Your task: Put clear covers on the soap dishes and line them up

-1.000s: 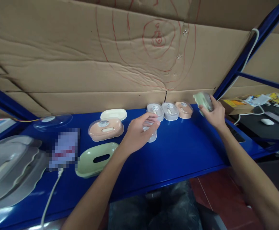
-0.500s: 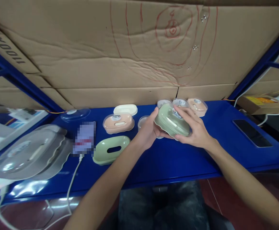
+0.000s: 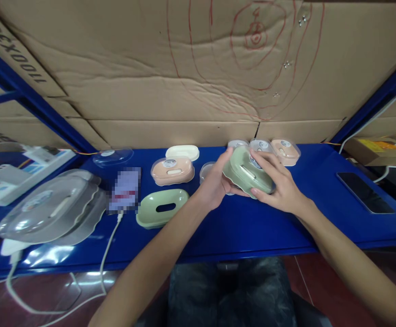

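A green soap box (image 3: 247, 172) with a clear lid and a round sticker is held tilted above the blue table. My left hand (image 3: 218, 181) grips its left side, thumb up along the edge and fingers underneath. My right hand (image 3: 276, 184) is closed round the right end, fingers on the lid near the sticker and thumb at the lower edge. Partly hidden behind my left hand is a box with a clear lid (image 3: 206, 171). To the left lies an open green soap dish tray (image 3: 162, 208) with an oval slot, beside a lidded pink soap box (image 3: 172, 171).
Several lidded boxes, one a pink box (image 3: 284, 152), stand along the cardboard wall (image 3: 133, 68). A cream dish (image 3: 182, 153), a clear lid (image 3: 112, 156), stacked grey boxes (image 3: 55, 206), a cabled phone (image 3: 126, 188) and a power strip (image 3: 31, 177) are left. A dark phone (image 3: 364, 193) lies right.
The view has shifted slightly, so the table things appear a little farther right and higher. Both hands keep hold of the green soap box, with hardly any change in its tilt.
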Available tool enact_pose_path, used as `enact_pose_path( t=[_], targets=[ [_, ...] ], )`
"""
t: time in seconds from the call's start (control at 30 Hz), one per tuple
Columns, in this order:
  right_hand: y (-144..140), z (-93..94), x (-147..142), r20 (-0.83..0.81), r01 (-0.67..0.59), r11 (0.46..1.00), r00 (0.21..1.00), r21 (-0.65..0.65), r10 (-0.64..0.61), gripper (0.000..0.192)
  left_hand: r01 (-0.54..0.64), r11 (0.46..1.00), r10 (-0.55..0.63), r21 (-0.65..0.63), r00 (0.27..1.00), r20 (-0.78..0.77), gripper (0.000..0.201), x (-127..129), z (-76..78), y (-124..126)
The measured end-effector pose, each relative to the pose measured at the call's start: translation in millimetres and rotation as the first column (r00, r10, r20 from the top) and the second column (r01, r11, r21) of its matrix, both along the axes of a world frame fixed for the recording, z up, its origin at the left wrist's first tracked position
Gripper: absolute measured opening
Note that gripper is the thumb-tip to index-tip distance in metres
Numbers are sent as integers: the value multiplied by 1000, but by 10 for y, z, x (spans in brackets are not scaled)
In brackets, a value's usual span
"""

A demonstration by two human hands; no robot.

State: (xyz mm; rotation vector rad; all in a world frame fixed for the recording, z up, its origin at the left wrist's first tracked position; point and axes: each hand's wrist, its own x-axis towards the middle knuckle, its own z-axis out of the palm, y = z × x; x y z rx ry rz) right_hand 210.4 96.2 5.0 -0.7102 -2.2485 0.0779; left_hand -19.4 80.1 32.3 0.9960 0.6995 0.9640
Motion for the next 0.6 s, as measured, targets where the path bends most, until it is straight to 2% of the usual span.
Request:
enact_pose_path(
  t=[0.07,0.13,0.2,0.27,0.33,0.4,0.47,0.53,0.57,0.6],
  targets=[
    [-35,13,-2,34,4,1000,999,-1,-4,98,-34,999,35,31,999,-37,49,-6,14,-15],
    [-52,20,8,37,-18,999,999,-28,19,97,-63,997,66,54,995,-75,56,-13,24,-26],
    [-36,4,34,-60,-67,991,996,-115,60,86,-64,996,70,63,994,-86,66,-28,36,-29],
    [11,-43,68,-246,-114,961,968,-251,51,76,-53,994,60,94,996,-69,74,-55,54,-28],
    [63,-108,96,-389,-173,895,921,-412,-1,70,-45,988,54,149,997,-61,79,-87,72,-28],
    [99,-167,104,-442,-250,796,897,-552,-25,67,-40,980,57,196,995,-86,82,-110,82,-25],
    [117,-197,95,-486,-332,702,874,-630,-24,64,-44,972,80,232,985,-150,79,-109,81,-13],
    [143,-188,97,-544,-394,645,838,-655,-40,62,-88,950,163,300,958,-234,68,-88,83,-2],
    [168,-169,117,-567,-408,634,822,-657,-58,62,-128,920,241,370,931,-276,63,-77,93,-7],
    [204,-142,156,-586,-405,638,805,-654,-90,62,-177,867,345,465,887,-306,58,-71,113,-27]
  ],
)
